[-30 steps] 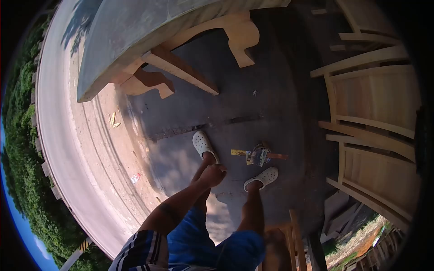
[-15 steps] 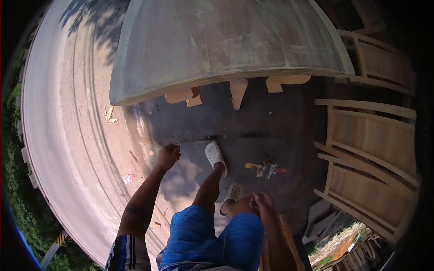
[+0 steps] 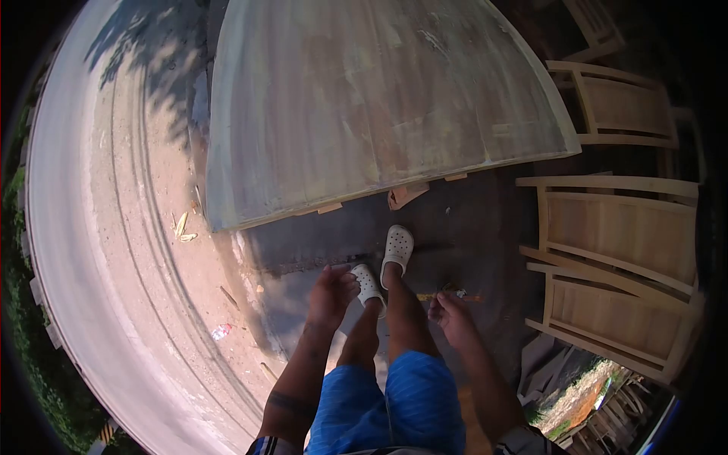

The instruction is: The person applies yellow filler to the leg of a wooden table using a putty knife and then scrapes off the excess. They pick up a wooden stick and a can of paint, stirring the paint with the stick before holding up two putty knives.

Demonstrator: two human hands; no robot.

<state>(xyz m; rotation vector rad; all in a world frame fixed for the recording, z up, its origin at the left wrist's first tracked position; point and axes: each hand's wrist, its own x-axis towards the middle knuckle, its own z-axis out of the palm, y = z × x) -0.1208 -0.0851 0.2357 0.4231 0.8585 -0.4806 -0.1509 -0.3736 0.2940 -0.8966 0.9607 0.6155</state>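
Note:
My left hand hangs over the dark floor beside a white clog, its fingers loosely bent and apart, with nothing in them. On the other side my right hand is held in the air, fingers curled in; no object shows in it. Just beyond it, partly hidden by the hand, lie small odds and ends with a yellow strip on the floor. Ahead of my feet stands a large greyish wooden tabletop, its near edge past the front clog. Neither hand touches it.
Pale wooden chairs or frames with panelled backs stand along the right. Wooden pieces stick out under the tabletop's edge. To the left run a sandy strip with litter and a paved road.
I have stepped forward, the other foot now leading, and the tabletop's edge sits nearer my feet. My left hand has swung inward; my right hand has come forward beside the floor items.

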